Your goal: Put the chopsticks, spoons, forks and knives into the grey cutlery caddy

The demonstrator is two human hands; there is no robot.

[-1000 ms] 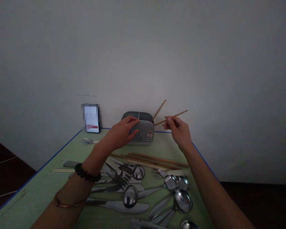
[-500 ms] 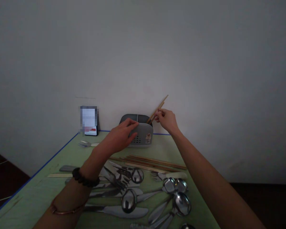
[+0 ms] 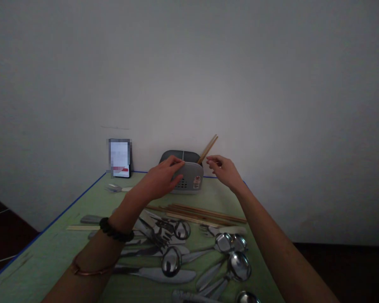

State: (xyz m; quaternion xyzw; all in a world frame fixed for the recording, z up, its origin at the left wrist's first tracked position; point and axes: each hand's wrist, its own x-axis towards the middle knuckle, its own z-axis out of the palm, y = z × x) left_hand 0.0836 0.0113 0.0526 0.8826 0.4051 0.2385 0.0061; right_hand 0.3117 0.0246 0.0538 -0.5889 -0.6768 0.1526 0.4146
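Note:
A grey cutlery holder (image 3: 192,170) with a divider, round holes and a sticker on its front stands against the wall. My left hand (image 3: 159,179) grips its front rim, fingers over the top edge and thumb against the front. Two wooden chopsticks (image 3: 208,148) lean out of the right compartment, their upper ends tilted right. Just right of them is my right hand (image 3: 224,169), its fingers loosely bent and apart, holding nothing. The lower ends of the chopsticks are hidden inside the holder.
Several loose chopsticks (image 3: 205,213) lie before the holder. Nearer are metal spoons (image 3: 239,266), table knives (image 3: 167,275) and forks (image 3: 166,235) in a heap. One fork (image 3: 115,188) lies at the left, below an upright phone (image 3: 120,158). Blue tape edges the green table (image 3: 44,256).
My right hand has let go of the chopsticks and moved slightly down and right. The chopsticks have dropped lower into the holder. My left hand stays on the rim.

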